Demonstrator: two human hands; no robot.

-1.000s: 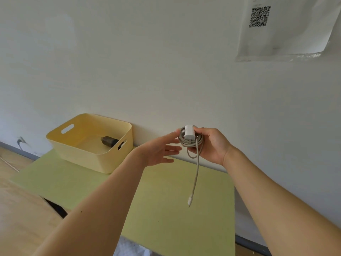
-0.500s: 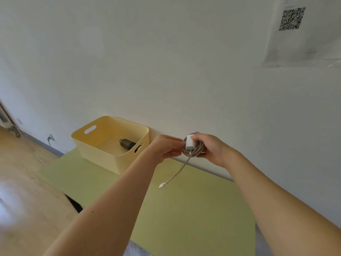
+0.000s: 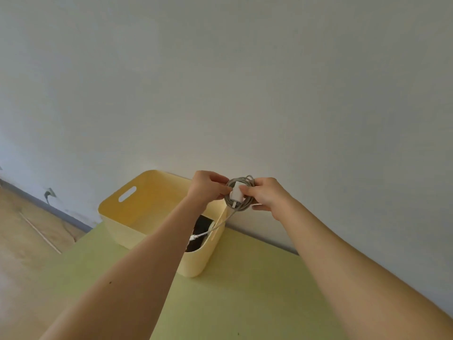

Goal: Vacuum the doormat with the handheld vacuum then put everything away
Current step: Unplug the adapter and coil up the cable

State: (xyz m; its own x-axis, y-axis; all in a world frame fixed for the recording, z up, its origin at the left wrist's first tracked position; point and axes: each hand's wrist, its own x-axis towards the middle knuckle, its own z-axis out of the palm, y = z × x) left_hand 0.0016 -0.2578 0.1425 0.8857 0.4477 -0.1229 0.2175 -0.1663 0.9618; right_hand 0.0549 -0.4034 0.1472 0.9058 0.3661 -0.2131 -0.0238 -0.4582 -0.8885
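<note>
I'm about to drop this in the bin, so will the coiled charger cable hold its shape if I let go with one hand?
Probably not: the charger cable looks floppy, its loose tail already dangling toward the yellow bin. Both hands pinch the loops, so they may spring open.

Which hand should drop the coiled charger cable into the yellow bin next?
Right. The right hand pinches the white adapter and holds the coiled charger cable, beside the yellow bin. The left hand only steadies the coil's edge, so it could probably let go first.
</note>
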